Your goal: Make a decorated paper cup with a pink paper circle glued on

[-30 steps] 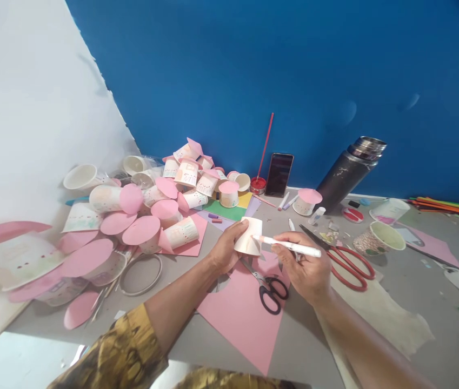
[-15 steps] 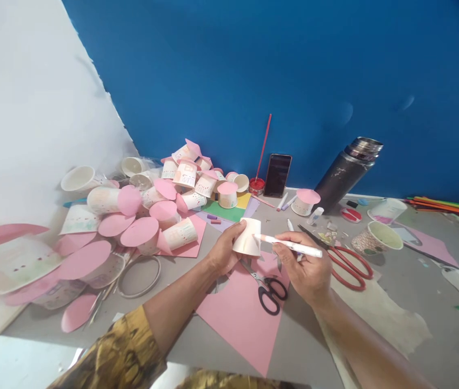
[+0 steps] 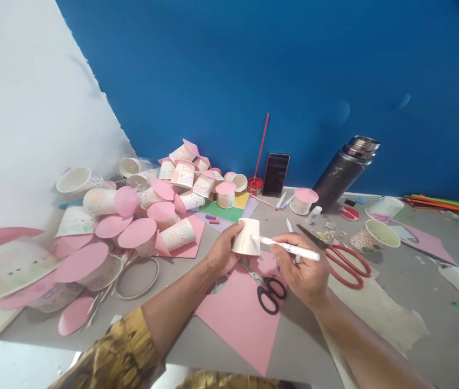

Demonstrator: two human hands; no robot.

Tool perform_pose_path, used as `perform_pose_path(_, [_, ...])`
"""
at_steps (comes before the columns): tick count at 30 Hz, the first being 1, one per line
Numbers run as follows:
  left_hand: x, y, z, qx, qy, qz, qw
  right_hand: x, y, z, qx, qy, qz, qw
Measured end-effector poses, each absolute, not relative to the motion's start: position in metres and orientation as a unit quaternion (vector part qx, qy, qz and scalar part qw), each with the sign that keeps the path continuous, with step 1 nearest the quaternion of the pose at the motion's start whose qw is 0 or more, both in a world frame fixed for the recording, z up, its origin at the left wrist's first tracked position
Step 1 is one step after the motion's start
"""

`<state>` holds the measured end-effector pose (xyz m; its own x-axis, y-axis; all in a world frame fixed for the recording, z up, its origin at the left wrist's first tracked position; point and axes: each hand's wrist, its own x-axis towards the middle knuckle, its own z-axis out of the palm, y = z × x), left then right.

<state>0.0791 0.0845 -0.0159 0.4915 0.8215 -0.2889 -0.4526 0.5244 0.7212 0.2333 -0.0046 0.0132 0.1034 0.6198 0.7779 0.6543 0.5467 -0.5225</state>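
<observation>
A plain white paper cup [image 3: 247, 235], turned upside down, is gripped from its left side by my left hand [image 3: 226, 246]. Between the fingers of my right hand [image 3: 305, 272] is a white marker pen [image 3: 288, 247], its tip at the cup's right side; a faint orange line shows there. Beneath the cup lie scissors with black handles [image 3: 271, 295] on a sheet of pink paper [image 3: 237, 319]. Larger scissors with red handles [image 3: 348, 265] rest just right of my right hand.
Several decorated cups with pink paper tops [image 3: 138, 232] are heaped at the left. A phone [image 3: 275, 174] leans on the blue wall beside a red tin [image 3: 255, 186] with a stick. A dark flask [image 3: 340, 175] and a patterned cup [image 3: 375, 237] stand at the right; a tape ring [image 3: 137, 277] lies left.
The marker tip has shifted slightly left and down across the cup's side, and my right hand with it. My left hand keeps its hold. The whole view has moved a little.
</observation>
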Motion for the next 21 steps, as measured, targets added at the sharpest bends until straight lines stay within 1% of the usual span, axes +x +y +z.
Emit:
perform_pose_path(4, [0.0803, 0.0829, -0.016, 0.276, 0.316, 0.406, 0.812, 0.2304, -0.0036, 0.0145, -0.454, -0.693, -0.027, 0.559])
perform_pose_path(10, [0.0796, 0.0841, -0.0144, 0.261, 0.312, 0.412, 0.815, 0.2346, -0.0036, 0.0154, -0.496, -0.664, -0.05, 0.557])
perform_pose_path(21, [0.0804, 0.0826, -0.0132, 0.254, 0.312, 0.407, 0.82, 0.2331, -0.0036, 0.0143, -0.487, -0.671, -0.037, 0.559])
